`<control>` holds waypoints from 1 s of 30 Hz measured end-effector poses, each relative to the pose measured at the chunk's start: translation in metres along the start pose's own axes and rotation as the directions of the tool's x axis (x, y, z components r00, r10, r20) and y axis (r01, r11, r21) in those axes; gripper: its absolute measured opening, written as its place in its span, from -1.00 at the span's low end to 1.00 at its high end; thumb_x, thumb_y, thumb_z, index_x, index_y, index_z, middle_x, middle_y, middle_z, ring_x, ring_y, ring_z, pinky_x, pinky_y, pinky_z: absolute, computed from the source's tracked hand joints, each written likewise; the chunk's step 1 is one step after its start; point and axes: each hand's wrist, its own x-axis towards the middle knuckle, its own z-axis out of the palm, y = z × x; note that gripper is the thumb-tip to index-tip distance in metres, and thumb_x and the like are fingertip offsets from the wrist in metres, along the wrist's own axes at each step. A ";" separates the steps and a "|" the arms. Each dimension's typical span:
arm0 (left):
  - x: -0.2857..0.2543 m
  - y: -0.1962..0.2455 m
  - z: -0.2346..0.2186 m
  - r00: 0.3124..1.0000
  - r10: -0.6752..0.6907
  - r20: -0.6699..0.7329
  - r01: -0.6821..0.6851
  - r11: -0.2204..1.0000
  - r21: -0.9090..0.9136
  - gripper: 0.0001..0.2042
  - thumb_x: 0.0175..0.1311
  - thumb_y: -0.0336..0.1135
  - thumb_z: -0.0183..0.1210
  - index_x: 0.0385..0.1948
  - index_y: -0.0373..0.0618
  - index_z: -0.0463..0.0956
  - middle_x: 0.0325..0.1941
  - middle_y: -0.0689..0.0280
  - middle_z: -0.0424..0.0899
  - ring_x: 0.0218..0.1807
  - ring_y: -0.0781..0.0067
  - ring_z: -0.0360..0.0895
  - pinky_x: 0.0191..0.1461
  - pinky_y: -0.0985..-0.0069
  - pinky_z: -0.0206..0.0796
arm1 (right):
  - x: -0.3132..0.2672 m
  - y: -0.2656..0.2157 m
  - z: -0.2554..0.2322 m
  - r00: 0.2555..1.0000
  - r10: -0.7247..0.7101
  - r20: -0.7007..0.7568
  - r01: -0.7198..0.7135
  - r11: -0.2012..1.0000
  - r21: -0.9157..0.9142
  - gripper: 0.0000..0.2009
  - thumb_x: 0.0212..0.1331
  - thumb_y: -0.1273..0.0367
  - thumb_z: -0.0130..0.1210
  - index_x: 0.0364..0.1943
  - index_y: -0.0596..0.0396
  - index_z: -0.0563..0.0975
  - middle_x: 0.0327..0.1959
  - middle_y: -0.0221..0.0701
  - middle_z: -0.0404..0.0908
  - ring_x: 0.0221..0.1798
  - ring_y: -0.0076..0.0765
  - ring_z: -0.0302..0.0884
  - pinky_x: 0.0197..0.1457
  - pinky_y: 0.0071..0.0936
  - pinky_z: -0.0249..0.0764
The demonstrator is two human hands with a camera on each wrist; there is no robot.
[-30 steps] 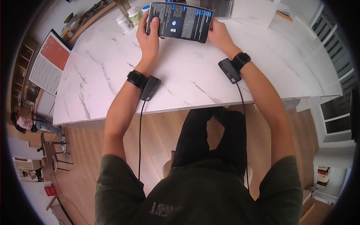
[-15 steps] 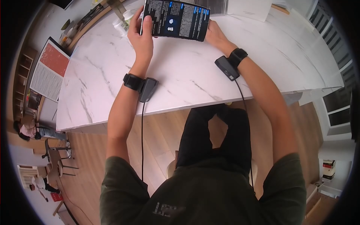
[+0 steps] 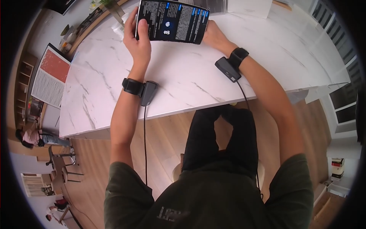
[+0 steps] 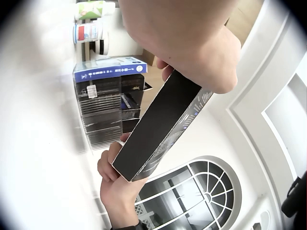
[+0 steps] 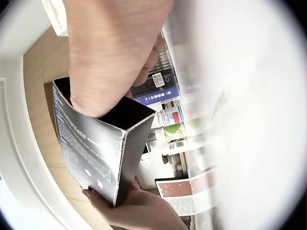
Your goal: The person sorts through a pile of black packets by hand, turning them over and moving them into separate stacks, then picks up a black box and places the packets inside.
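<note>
A black box (image 3: 173,21) with small printed text and blue headings is held above the far side of the table. My left hand (image 3: 139,42) grips its left end, thumb on the printed face and fingers behind. My right hand (image 3: 217,36) is at the opposite end, partly hidden by the box in the head view. From the right wrist, that end of the box (image 5: 93,148) shows a dark opening, and the right hand overlaps it. In the left wrist view the right hand (image 4: 120,191) has its fingers curled round the box's lower edge.
The marble-patterned white table (image 3: 183,80) spans the front. White bottles (image 3: 118,28) stand beyond my left hand. A stack of dark boxes topped by a blue box (image 4: 110,69) is at the back. A printed board (image 3: 49,74) stands off to the left.
The box and both hands have shifted left in the head view, and the whole scene has turned slightly with the camera. Both hands keep their hold on the ends.
</note>
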 end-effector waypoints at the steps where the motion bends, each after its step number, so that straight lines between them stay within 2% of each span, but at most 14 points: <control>1: 0.002 0.004 0.001 1.000 0.008 0.001 -0.008 1.000 -0.009 -0.66 0.36 -0.35 0.00 0.12 -0.23 0.39 -0.20 0.38 0.55 -0.30 0.76 0.41 -0.21 0.81 0.26 | -0.002 -0.001 0.001 1.000 0.026 -0.009 -0.026 0.999 0.039 -0.58 0.16 0.16 -0.13 -0.26 0.34 0.48 -0.39 0.04 0.59 -0.32 0.14 0.54 -0.15 -0.24 0.46; 3: 0.006 0.008 0.004 1.000 -0.006 -0.023 0.004 0.997 -0.073 -0.66 0.36 -0.34 0.01 0.12 -0.24 0.39 -0.19 0.37 0.56 -0.27 0.75 0.43 -0.16 0.79 0.28 | 0.000 -0.003 0.005 0.998 0.065 -0.026 -0.062 0.992 0.113 -0.57 0.15 0.15 -0.14 -0.24 0.35 0.48 -0.35 0.06 0.58 -0.28 0.09 0.55 -0.12 -0.27 0.45; 4: 0.008 0.006 0.002 1.000 -0.013 -0.026 0.011 0.997 -0.073 -0.66 0.36 -0.34 0.01 0.12 -0.24 0.38 -0.19 0.38 0.56 -0.26 0.75 0.43 -0.15 0.79 0.28 | -0.001 -0.004 0.008 0.997 0.007 -0.071 0.003 0.990 0.139 -0.55 0.21 0.14 -0.19 -0.22 0.37 0.46 -0.39 0.01 0.57 -0.31 -0.04 0.53 -0.15 -0.26 0.43; 8: 0.009 -0.002 0.001 0.993 -0.091 -0.076 0.082 0.990 -0.116 -0.67 0.35 -0.31 0.02 0.08 -0.26 0.40 -0.21 0.37 0.56 -0.31 0.72 0.46 -0.28 0.74 0.32 | -0.004 0.000 0.009 0.984 0.167 0.058 -0.177 0.932 0.316 -0.55 0.30 0.12 -0.24 -0.22 0.32 0.45 -0.52 -0.20 0.50 -0.42 -0.32 0.43 -0.30 -0.37 0.38; 10: 0.010 -0.006 -0.003 0.957 -0.264 -0.120 0.232 0.946 -0.227 -0.67 0.34 -0.28 0.03 0.06 -0.25 0.41 -0.26 0.37 0.56 -0.38 0.68 0.47 -0.42 0.68 0.30 | -0.006 -0.008 0.003 0.974 0.194 0.120 -0.228 0.865 0.448 -0.54 0.34 0.09 -0.26 -0.23 0.29 0.45 -0.57 -0.31 0.45 -0.46 -0.45 0.37 -0.36 -0.45 0.35; 12: 0.013 -0.016 -0.012 0.914 -0.381 -0.139 0.309 0.876 -0.371 -0.69 0.31 -0.26 0.07 0.00 -0.21 0.42 -0.37 0.31 0.55 -0.50 0.61 0.46 -0.63 0.60 0.20 | -0.004 -0.014 -0.002 0.966 0.227 0.126 -0.260 0.852 0.454 -0.55 0.33 0.07 -0.21 -0.24 0.26 0.44 -0.60 -0.36 0.42 -0.48 -0.51 0.36 -0.39 -0.51 0.32; 13: 0.012 -0.022 -0.013 0.890 -0.423 -0.173 0.331 0.858 -0.393 -0.69 0.31 -0.26 0.07 -0.01 -0.21 0.41 -0.36 0.31 0.55 -0.50 0.60 0.46 -0.63 0.60 0.20 | -0.002 -0.015 -0.002 0.962 0.239 0.128 -0.271 0.845 0.461 -0.56 0.32 0.06 -0.18 -0.24 0.24 0.44 -0.62 -0.39 0.40 -0.49 -0.54 0.35 -0.40 -0.53 0.31; 15: 0.012 -0.024 -0.015 0.828 -0.510 -0.234 0.381 0.817 -0.433 -0.69 0.30 -0.25 0.07 -0.02 -0.21 0.39 -0.35 0.30 0.54 -0.50 0.59 0.46 -0.62 0.60 0.21 | 0.000 -0.014 0.004 0.981 0.194 0.015 -0.187 0.917 0.351 -0.58 0.31 0.07 -0.13 -0.23 0.24 0.42 -0.62 -0.41 0.41 -0.51 -0.54 0.35 -0.41 -0.54 0.31; 19: 0.013 -0.023 -0.014 0.846 -0.471 -0.250 0.346 0.842 -0.415 -0.73 0.32 -0.25 0.06 -0.07 -0.20 0.39 -0.37 0.34 0.53 -0.49 0.59 0.47 -0.60 0.58 0.23 | 0.000 -0.005 0.009 0.987 0.030 -0.160 -0.006 0.989 0.148 -0.63 0.31 0.15 -0.08 -0.14 0.24 0.38 -0.59 -0.41 0.47 -0.49 -0.53 0.41 -0.41 -0.54 0.33; 22: 0.018 -0.018 -0.017 0.895 -0.326 -0.304 0.229 0.921 -0.315 -0.69 0.30 -0.24 0.09 -0.03 -0.23 0.36 -0.33 0.29 0.55 -0.45 0.60 0.49 -0.60 0.63 0.25 | 0.003 -0.003 0.012 0.982 0.042 -0.183 -0.023 0.995 0.101 -0.70 0.34 0.21 -0.15 -0.04 0.16 0.36 -0.37 -0.41 0.54 -0.34 -0.53 0.52 -0.31 -0.60 0.39; 24: 0.022 -0.009 -0.020 0.913 -0.246 -0.325 0.167 0.954 -0.251 -0.69 0.31 -0.25 0.08 -0.03 -0.24 0.36 -0.31 0.28 0.56 -0.42 0.60 0.50 -0.61 0.64 0.26 | 0.004 -0.015 0.008 0.992 0.097 -0.083 -0.056 0.913 0.404 -0.67 0.34 0.21 -0.14 0.02 0.15 0.35 -0.27 -0.38 0.56 -0.23 -0.48 0.54 -0.23 -0.53 0.44; 27: 0.025 0.001 -0.018 0.925 -0.146 -0.351 0.069 0.972 -0.223 -0.72 0.30 -0.31 0.09 -0.03 -0.26 0.39 -0.31 0.28 0.57 -0.35 0.62 0.51 -0.49 0.69 0.31 | -0.001 -0.028 0.004 0.986 0.156 0.060 -0.149 0.660 0.736 -0.62 0.34 0.19 -0.13 0.10 0.14 0.34 -0.13 -0.34 0.56 -0.07 -0.39 0.55 -0.11 -0.42 0.49; 28: 0.027 0.000 -0.019 0.927 -0.103 -0.360 0.035 0.981 -0.191 -0.72 0.30 -0.33 0.09 -0.03 -0.26 0.39 -0.32 0.28 0.58 -0.34 0.63 0.51 -0.44 0.71 0.32 | 0.000 -0.033 0.004 0.981 0.161 0.109 -0.181 0.554 0.813 -0.60 0.34 0.17 -0.12 0.12 0.13 0.33 -0.08 -0.33 0.56 -0.02 -0.36 0.54 -0.08 -0.38 0.50; 30: 0.028 -0.003 -0.020 0.936 -0.042 -0.348 -0.018 0.986 -0.166 -0.70 0.27 -0.37 0.14 -0.02 -0.28 0.41 -0.32 0.26 0.58 -0.31 0.64 0.51 -0.25 0.76 0.33 | -0.002 -0.043 0.007 0.969 0.153 0.195 -0.248 0.584 0.773 -0.57 0.33 0.13 -0.10 0.15 0.11 0.32 -0.01 -0.32 0.54 0.02 -0.31 0.54 -0.05 -0.38 0.51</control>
